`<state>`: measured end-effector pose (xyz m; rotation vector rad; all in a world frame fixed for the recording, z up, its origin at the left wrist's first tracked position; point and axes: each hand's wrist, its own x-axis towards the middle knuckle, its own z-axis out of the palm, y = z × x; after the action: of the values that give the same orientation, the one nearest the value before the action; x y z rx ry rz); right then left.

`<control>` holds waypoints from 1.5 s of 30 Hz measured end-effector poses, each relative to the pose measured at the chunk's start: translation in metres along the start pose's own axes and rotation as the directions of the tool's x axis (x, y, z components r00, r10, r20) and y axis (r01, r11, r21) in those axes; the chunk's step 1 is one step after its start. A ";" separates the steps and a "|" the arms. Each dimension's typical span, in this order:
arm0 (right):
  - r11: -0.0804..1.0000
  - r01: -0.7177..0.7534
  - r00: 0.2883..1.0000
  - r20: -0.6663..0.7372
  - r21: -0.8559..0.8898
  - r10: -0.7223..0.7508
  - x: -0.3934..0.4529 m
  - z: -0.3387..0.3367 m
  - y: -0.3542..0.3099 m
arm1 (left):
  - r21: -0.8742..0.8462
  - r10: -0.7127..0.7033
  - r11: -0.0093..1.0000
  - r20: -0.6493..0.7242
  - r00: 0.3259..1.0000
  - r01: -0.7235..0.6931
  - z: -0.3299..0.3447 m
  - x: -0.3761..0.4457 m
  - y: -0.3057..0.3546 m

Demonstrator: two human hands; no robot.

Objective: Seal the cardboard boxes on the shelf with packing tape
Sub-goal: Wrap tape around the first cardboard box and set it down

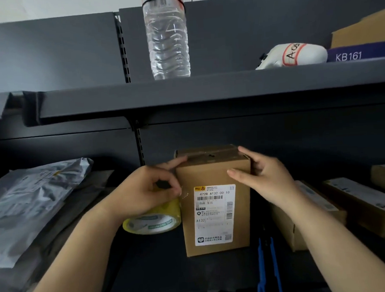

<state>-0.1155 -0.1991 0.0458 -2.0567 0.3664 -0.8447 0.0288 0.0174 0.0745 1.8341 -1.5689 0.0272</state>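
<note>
While my left hand (145,190) grips the yellow tape roll (154,219), my right hand (264,175), fingers straight, steadies the upright brown cardboard box (213,178) — pull the strip taut now!

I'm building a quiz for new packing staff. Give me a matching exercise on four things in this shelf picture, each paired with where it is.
Things:
1. water bottle
2. tape roll
3. upright cardboard box
4. grey mailer bags

Places:
A. between the two hands
B. stacked at the far left of the lower shelf
C. standing on the upper shelf
D. under the left hand

Pairs: 1-C, 2-D, 3-A, 4-B
</note>
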 end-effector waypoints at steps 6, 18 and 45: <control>0.948 0.262 0.908 -0.288 -0.181 -0.306 -0.010 -0.004 -0.034 | 0.053 0.015 0.999 -0.201 0.979 -0.004 -0.018 -0.016 0.025; 0.949 0.312 0.903 0.296 0.050 -0.313 -0.025 0.050 -0.096 | 0.117 0.021 0.993 -0.296 0.955 0.014 -0.022 -0.010 0.058; 0.871 0.161 0.979 -0.189 0.465 -0.079 0.025 0.017 -0.081 | -0.405 -0.188 0.902 -0.054 0.981 0.150 -0.078 -0.009 0.016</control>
<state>-0.0896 -0.1545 0.1156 -1.5622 0.0979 -1.0661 0.0456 0.0655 0.1365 1.6091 -1.2361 -0.2682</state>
